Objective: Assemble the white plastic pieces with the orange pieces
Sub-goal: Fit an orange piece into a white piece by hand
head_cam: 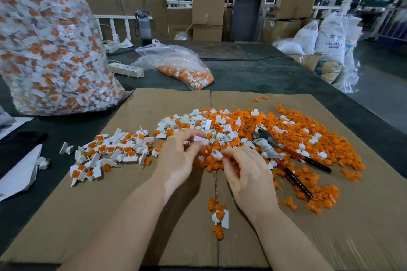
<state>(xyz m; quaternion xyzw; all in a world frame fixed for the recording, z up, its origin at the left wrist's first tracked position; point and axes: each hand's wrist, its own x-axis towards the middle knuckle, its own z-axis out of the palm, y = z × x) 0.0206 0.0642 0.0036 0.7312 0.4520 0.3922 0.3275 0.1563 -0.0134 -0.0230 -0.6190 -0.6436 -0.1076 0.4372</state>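
A heap of loose orange pieces [293, 136] mixed with white plastic pieces [198, 122] lies on a cardboard sheet [110, 215]. To the left sits a pile of assembled white-and-orange pieces [110, 152]. My left hand [180, 156] pinches a white piece [199, 138] between thumb and fingers above the heap's near edge. Just right of it, my right hand [246, 174] reaches into the heap, its fingertips on a white piece [217, 154]. Whether the right hand grips that piece is unclear.
Red-handled pliers [284, 152] lie across the heap on the right. A big clear bag of assembled pieces [50, 46] stands at the left; a smaller bag [182, 68], a power strip [126, 70] and a bottle [143, 26] lie behind. A few pieces [219, 218] sit between my forearms.
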